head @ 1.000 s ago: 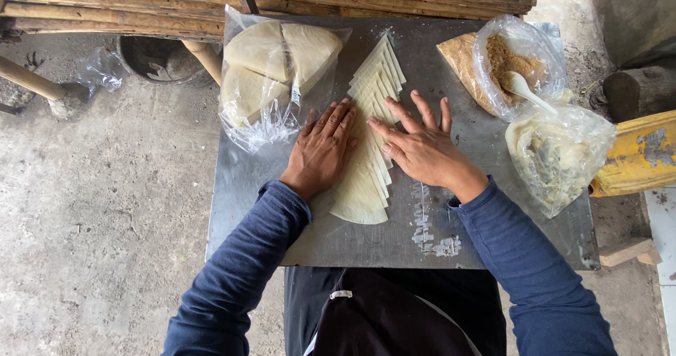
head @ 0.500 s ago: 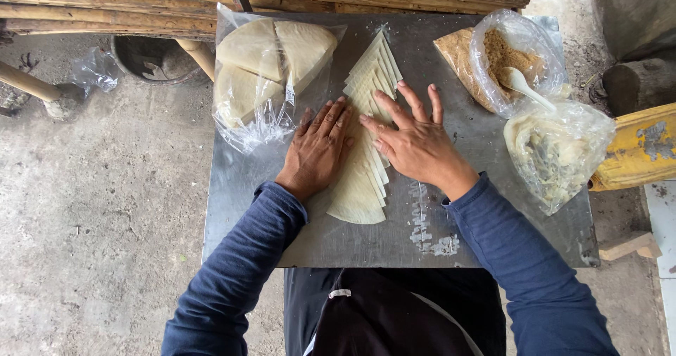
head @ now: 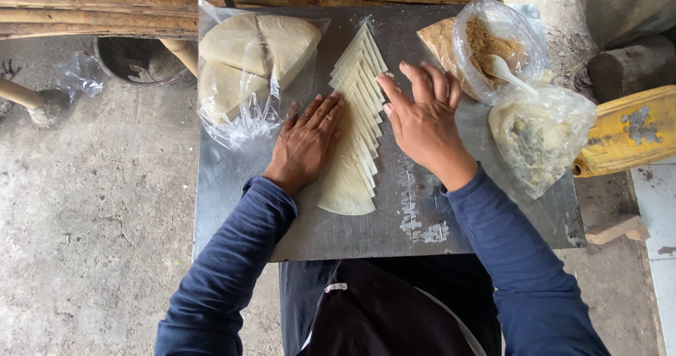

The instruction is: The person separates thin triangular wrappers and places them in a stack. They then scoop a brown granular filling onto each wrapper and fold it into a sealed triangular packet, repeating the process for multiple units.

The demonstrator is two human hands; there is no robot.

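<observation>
A fanned row of pale triangular dough sheets (head: 355, 134) lies down the middle of a grey metal tabletop (head: 232, 208). My left hand (head: 306, 145) rests flat, fingers together, on the left edge of the fan. My right hand (head: 422, 120) hovers with spread fingers over the fan's right side, its fingertips near the upper sheets. Neither hand holds anything.
A clear plastic bag of wedge-shaped dough stacks (head: 246, 64) sits at the table's back left. At the back right are a bag of brown crumbly filling with a white spoon (head: 496, 46) and a bag of pale mash (head: 539, 134). A yellow container (head: 627, 134) lies beyond the right edge; bamboo poles (head: 105, 4) run behind.
My right hand has lifted off the fan and shifted right and toward the far end. My left hand stays pressed on the fan's left edge.
</observation>
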